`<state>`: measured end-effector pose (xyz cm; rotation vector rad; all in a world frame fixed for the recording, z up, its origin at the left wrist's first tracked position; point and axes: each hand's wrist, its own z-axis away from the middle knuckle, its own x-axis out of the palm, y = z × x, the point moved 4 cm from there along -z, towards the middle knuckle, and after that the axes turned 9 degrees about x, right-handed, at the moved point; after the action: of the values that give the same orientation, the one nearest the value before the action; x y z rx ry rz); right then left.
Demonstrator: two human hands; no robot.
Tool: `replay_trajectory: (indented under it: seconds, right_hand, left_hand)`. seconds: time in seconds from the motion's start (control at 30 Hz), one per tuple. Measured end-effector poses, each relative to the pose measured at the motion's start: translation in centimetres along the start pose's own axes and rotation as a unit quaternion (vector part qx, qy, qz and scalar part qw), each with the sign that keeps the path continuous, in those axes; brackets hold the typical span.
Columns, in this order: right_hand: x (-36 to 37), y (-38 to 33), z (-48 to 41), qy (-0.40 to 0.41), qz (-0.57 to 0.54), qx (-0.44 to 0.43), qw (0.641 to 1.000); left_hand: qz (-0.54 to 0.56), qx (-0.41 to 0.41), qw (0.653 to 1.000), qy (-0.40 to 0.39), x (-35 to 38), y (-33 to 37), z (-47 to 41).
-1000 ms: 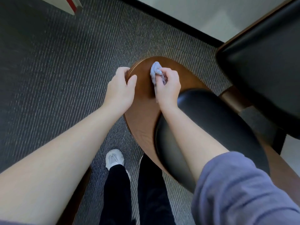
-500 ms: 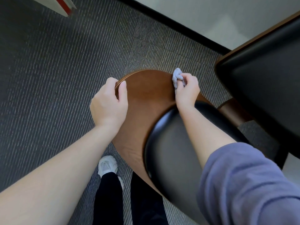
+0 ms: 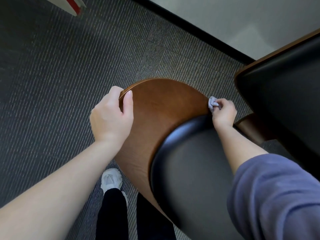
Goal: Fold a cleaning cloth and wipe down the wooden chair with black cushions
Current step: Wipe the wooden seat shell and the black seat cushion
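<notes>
Brown wood is your landmark here: one curved wooden panel (image 3: 164, 108) of the chair, seen from above over striped grey carpet (image 3: 60, 66).

Count two black cushions. The rounded cushion (image 3: 199, 161) sits against the panel's near side, and the second cushion (image 3: 285, 87) lies off to the panel's right, framed by a thin wooden edge. There is one cloth (image 3: 211, 103), small, pale grey-blue and bunched up. You have two hands in view. One white shoe (image 3: 111, 179) shows on the carpet below the panel's left side, with two dark trouser legs beneath it. One purple-blue sleeve (image 3: 277, 196) covers your right upper arm; your left forearm is bare.

Your left grip (image 3: 112, 116) is clamped on the panel's left rim, thumb on the top face and fingers wrapped over the edge. Your right grip (image 3: 224, 112) is closed around the cloth, which touches the panel's right edge just where the rounded cushion meets it.

Half a second ago the cloth was on the panel's far rim, closer to its middle; it has now slid down to the right edge. A second ago your hands were almost side by side on the panel; now they are well apart, at opposite edges. Your left grip has kept its hold on the left rim.
</notes>
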<state>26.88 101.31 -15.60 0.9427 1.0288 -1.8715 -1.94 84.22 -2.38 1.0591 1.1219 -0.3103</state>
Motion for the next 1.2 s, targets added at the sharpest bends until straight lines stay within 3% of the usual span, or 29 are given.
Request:
replay_trajectory:
  seconds: [0.17,0.4,0.63,0.87,1.1,1.2]
  right_hand:
    - [0.0,-0.2,-0.4,-0.002,-0.008,0.049,0.999]
    - [0.5,-5.0,6.7,-0.023,-0.106,-0.052,0.993]
    - [1.3,-9.5,14.6,-0.04,-0.242,-0.062,0.967]
    - [1.7,-11.1,19.0,-0.069,-0.233,-0.163,0.956]
    - [1.2,-12.1,15.4,0.021,-0.29,-0.088,0.953]
    - [1.4,-12.3,16.1,0.024,-0.297,-0.104,0.949]
  left_hand:
    - [-0.005,0.003,1.0,0.0,0.0,0.0,0.0]
    - [-0.001,0.001,1.0,-0.008,-0.1,0.2,-0.1]
    - [0.013,0.0,1.0,-0.013,0.0,0.1,0.0]
    - [0.05,0.013,0.999,-0.005,0.0,-0.5,-0.1]
    - [0.074,0.014,0.997,-0.017,0.1,-0.7,-0.3]
    - [0.089,0.024,0.996,-0.016,0.2,-0.7,-0.3]
